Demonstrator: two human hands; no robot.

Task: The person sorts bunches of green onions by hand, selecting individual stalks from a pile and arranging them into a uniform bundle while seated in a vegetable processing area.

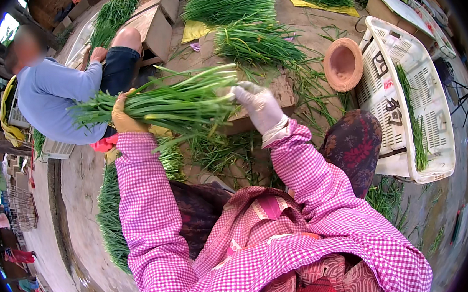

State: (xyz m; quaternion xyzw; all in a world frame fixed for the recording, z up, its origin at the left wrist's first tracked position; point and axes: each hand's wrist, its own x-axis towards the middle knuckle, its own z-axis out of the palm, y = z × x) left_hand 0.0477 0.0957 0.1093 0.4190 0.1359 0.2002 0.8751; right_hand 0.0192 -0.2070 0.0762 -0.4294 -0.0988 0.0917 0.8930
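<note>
While the left hand (pixel 125 115) is closed around the green bunch (pixel 177 103) left of the crate (pixel 386 91), the right hand (pixel 259 107), half-curled, meets its stem ends, grasp unclear; loose gripping could spill stalks.

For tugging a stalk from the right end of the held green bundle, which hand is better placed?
Probably the right hand: its fingertips are at that end of the green bundle. The left hand grips the bundle nearer its other end, so it seems better suited to holding.
</note>
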